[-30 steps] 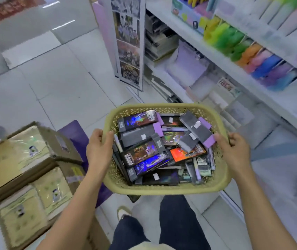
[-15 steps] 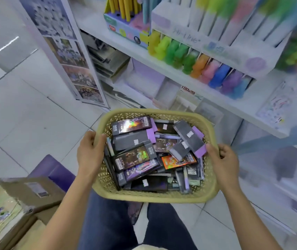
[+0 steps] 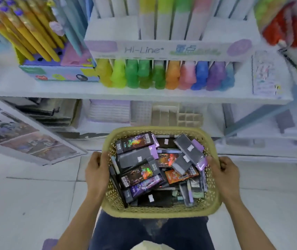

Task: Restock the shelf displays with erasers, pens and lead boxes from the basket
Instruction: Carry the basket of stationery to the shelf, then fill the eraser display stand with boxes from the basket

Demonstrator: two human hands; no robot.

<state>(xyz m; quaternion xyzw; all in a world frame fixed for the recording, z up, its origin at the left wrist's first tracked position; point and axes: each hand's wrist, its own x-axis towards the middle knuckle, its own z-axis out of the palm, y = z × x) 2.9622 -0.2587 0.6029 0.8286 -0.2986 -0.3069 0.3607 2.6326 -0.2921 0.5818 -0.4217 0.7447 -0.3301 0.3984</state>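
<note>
fingers (image 3: 222, 166) of the right hand (image 3: 224, 173) curl over the basket (image 3: 159, 212) rim. the left hand (image 3: 96, 170) grips the opposite rim, below the highlighter display (image 3: 159, 48).

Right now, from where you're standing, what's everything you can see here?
basket: one, tan, held in front
packs: many, black, purple and orange, piled in the basket
shelf: one, white, behind the basket
display box: one, white and lilac, marked Hi-Line, on the shelf
highlighters: about ten, yellow, green, orange, pink, blue, purple, in a row under the display box
yellow pens: many, upright in a purple box, shelf's left end
red items: blurred, top right
organiser trays: a few, beige, beneath the shelf
picture board: one, at left
floor: white tiles
trousers: dark blue, bottom centre
left hand: grips the basket's left rim
right hand: grips the right rim
</note>
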